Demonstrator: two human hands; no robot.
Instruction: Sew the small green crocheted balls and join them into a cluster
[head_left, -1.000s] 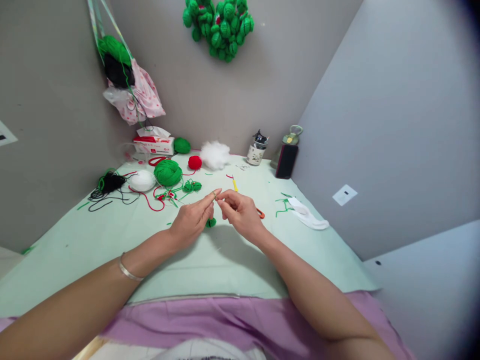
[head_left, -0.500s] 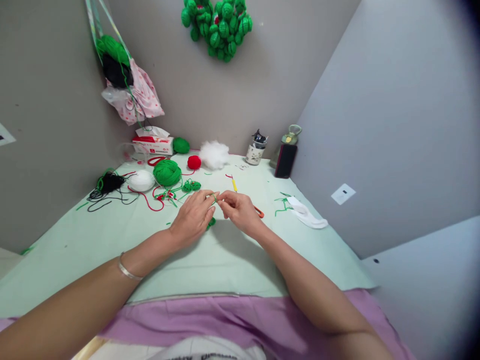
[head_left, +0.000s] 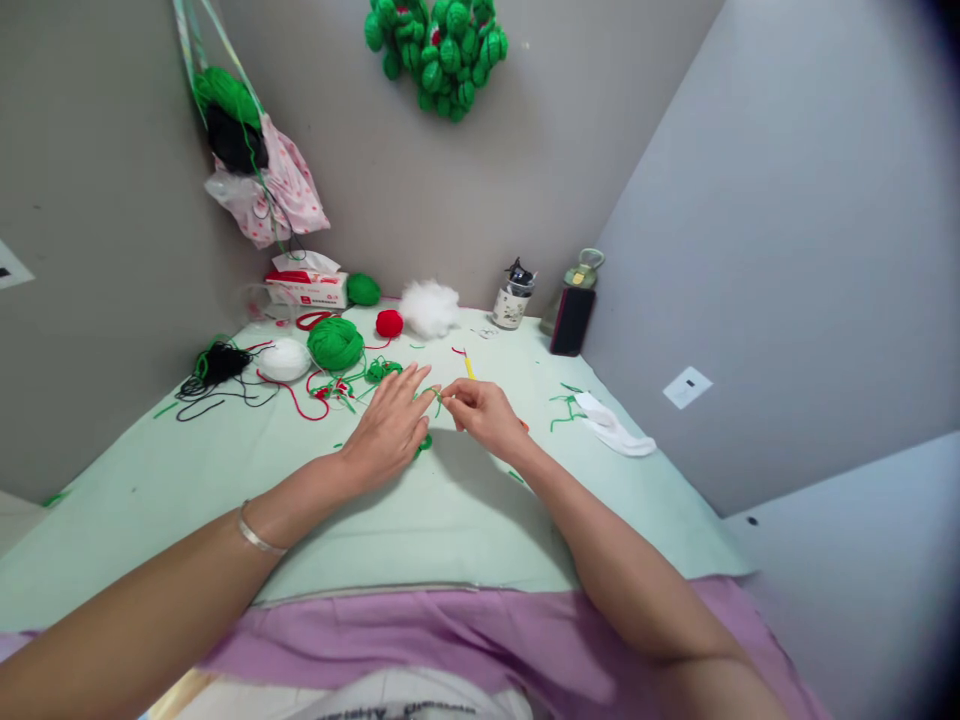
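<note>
My left hand (head_left: pixel 386 425) is over the cloth with its fingers stretched out and spread. A thin strand of green yarn (head_left: pixel 438 402) runs between its index fingertip and my right hand (head_left: pixel 484 412), which pinches the strand between thumb and fingers. Partly hidden under the left hand's thumb lies a small green crocheted piece (head_left: pixel 424 444). Past the left fingertips rests another green crocheted piece (head_left: pixel 382 370). A yellow-handled crochet hook (head_left: pixel 469 367) lies just beyond my right hand. Something orange (head_left: pixel 523 425) shows beside the right wrist, mostly covered.
Yarn balls in green (head_left: pixel 335 343), white (head_left: pixel 283 359) and red (head_left: pixel 389 323) sit at the left and back, near white stuffing (head_left: pixel 430 308). A phone (head_left: pixel 573 321) leans on a bottle (head_left: pixel 586 268) at back right. White fabric (head_left: pixel 615 428) lies right, with green scraps.
My right hand has moved slightly right, away from the left, drawing out the green strand. The left hand's fingers have straightened and spread from their more closed pose.
</note>
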